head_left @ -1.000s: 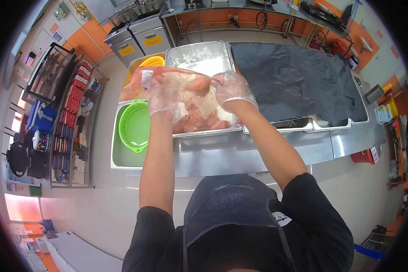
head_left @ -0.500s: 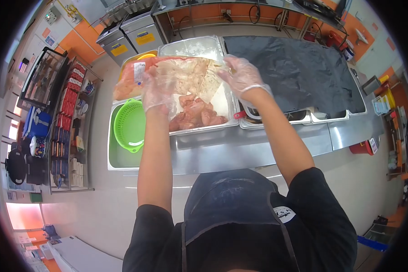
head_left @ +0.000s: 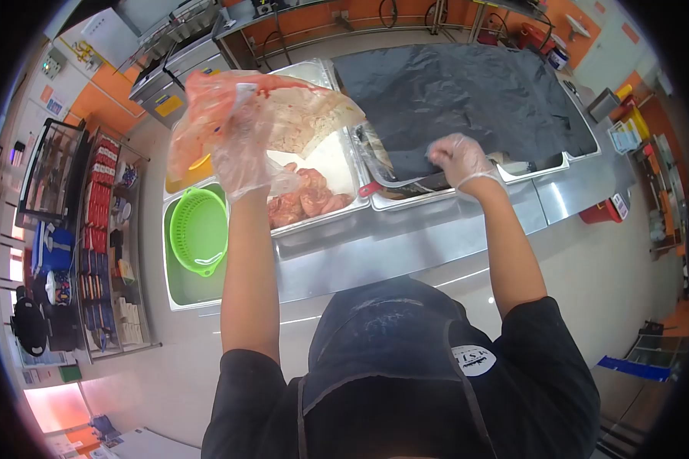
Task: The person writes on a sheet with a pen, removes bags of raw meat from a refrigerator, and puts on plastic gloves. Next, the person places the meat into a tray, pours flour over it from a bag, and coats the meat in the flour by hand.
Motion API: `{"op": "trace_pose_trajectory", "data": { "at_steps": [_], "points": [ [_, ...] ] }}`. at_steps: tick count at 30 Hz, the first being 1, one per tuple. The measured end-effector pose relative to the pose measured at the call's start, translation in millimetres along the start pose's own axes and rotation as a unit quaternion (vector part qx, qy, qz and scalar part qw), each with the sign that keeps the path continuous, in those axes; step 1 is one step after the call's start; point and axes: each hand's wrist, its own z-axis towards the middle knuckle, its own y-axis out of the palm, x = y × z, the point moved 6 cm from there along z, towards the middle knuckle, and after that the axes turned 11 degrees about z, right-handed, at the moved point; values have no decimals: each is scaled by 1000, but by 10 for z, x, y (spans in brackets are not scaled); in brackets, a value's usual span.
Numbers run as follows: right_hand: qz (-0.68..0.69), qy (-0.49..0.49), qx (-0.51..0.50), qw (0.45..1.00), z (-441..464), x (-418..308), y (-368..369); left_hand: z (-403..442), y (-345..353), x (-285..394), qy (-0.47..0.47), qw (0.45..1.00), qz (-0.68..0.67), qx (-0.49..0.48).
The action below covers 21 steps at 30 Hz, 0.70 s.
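The left hand, in a loose clear plastic glove, grips a large, crumpled, see-through plastic bag smeared with red liquid, its fingers closed on the gathered film near a white label. The bag hangs over the far left part of the deep rectangular metal tray, its free side spread to the right and reaching the edge of the wrinkled black plastic sheet. Beneath and in front of the bag, pink pieces of raw meat lie heaped in the near part of that tray, beside a layer of white powder. The right hand, also in a clear glove, is well apart from the bag, above the near edge of the black sheet; its fingers are curled inward in a loose fist, with no object visible in them. To the left of the meat, a round bright green plastic basket with slotted sides sits inside a pale rectangular tub. Behind the tub, an orange-yellow container shows partly under the bag, with a bit of yellow rim visible. A red-handled tool lies at the near right corner of the meat tray, and the containers rest along a shiny steel table.
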Motion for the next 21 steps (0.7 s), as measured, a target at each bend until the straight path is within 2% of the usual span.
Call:
{"op": "trace_pose_trajectory", "data": {
  "at_steps": [1, 2, 3, 4, 5, 6, 9, 10, 12, 13, 15, 18, 20, 21],
  "points": [
    [58, 53, 40, 996, 11, 57, -93, 0, 106, 46, 60, 995, 80, -4],
    [59, 109, 30, 992, 4, -26, -199, -3, 185, 36, 92, 990, 104, -2],
    [-2, 54, 21, 998, 29, -63, -166, -10, 264, 25, 123, 984, 129, 2],
    [-64, 0, 12, 998, 42, -62, -89, -18, 308, -56, 125, 987, 99, 10],
    [-126, -53, 2, 991, 45, -95, -33, -17, 374, -134, 111, 992, -11, 58],
    [-152, -32, -4, 988, 65, -186, 46, -25, 442, -210, 108, 981, -121, 107],
    [-192, 22, 21, 981, 144, -563, 293, -164, 661, 19, 163, 974, -118, 103],
    [-197, 37, 33, 979, 165, -616, 332, -218, 701, 39, 181, 978, -54, 88],
    [-227, 125, -47, 965, 425, -369, 529, -326, 733, 54, 216, 971, 80, 57],
    [-241, 166, -86, 952, 536, -234, 610, -348, 731, 35, 202, 974, 78, 64],
    [-135, 159, -48, 977, 593, -233, 345, -383, 778, 32, 173, 979, 71, 84],
    [16, 148, 40, 988, 699, -72, -226, -525, 842, 4, 121, 980, 151, 44],
    [129, 151, 77, 977, 918, 251, -494, -589, 979, 107, 100, 993, 62, 5],
    [196, 144, 83, 967, 959, 224, -638, -609, 1154, 258, 98, 993, -56, -17]
  ]
}}
